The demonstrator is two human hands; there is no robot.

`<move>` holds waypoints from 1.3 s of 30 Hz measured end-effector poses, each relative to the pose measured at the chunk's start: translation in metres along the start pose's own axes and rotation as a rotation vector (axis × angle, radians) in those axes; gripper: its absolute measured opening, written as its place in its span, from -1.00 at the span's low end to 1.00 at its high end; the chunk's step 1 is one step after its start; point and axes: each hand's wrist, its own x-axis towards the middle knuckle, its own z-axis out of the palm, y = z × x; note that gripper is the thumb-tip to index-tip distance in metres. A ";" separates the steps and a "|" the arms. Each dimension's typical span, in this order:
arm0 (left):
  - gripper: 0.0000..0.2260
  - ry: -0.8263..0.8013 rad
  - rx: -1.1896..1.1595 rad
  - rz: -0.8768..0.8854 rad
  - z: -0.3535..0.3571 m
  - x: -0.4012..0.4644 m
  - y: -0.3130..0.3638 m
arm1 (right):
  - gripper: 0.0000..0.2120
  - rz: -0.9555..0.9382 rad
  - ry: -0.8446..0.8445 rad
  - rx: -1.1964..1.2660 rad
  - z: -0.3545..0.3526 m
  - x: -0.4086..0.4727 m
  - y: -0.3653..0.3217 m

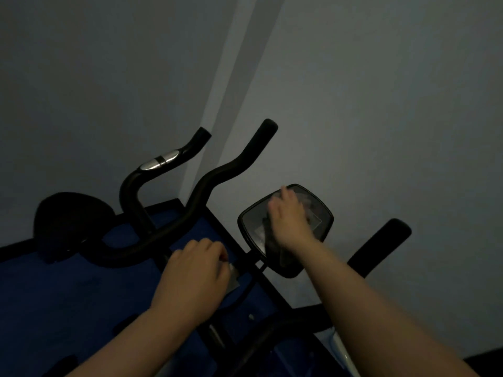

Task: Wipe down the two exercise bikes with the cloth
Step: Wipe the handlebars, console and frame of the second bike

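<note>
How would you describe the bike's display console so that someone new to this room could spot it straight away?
Start at the pale wall and look down to the black handlebars in front of it. Just right of their stem sits the console, a black rounded-square panel tilted towards the rider, with the right hand wiping across it. It is the only flat, glossy face among curved bars.

Blue floor mat (68, 289) — black border along edge — exercise bike (168, 224) frame stands on it; dim light.
</note>
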 end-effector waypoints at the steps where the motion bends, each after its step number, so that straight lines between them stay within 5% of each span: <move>1: -0.86 0.000 0.036 0.004 0.001 -0.001 0.000 | -0.50 -0.045 -0.052 -0.120 0.013 0.000 0.002; 7: -0.89 -0.007 0.089 0.004 0.000 -0.002 0.000 | -0.38 -0.390 -0.362 -0.409 0.030 -0.024 0.039; 14: -0.87 -0.002 0.100 0.014 0.000 -0.004 0.001 | -0.38 -0.078 -0.157 -0.360 0.036 0.018 0.010; 21: -0.85 -0.043 0.119 0.050 -0.001 -0.004 -0.001 | -0.31 -0.272 -0.387 -0.542 0.032 -0.040 0.023; 28: -0.81 -0.051 0.123 0.046 0.000 -0.006 -0.001 | -0.27 0.257 -0.344 -0.464 -0.005 -0.003 0.040; 32: -0.82 -0.052 0.117 0.046 0.000 -0.007 -0.001 | -0.27 0.201 -0.286 -0.448 0.008 0.000 0.015; 36: -0.81 -0.061 0.115 0.061 -0.002 -0.007 -0.002 | -0.27 0.018 -0.470 -0.576 0.013 -0.048 0.029; 39: -0.82 -0.064 0.104 0.060 -0.003 -0.007 -0.001 | -0.27 0.131 -0.521 -0.597 0.003 -0.055 0.039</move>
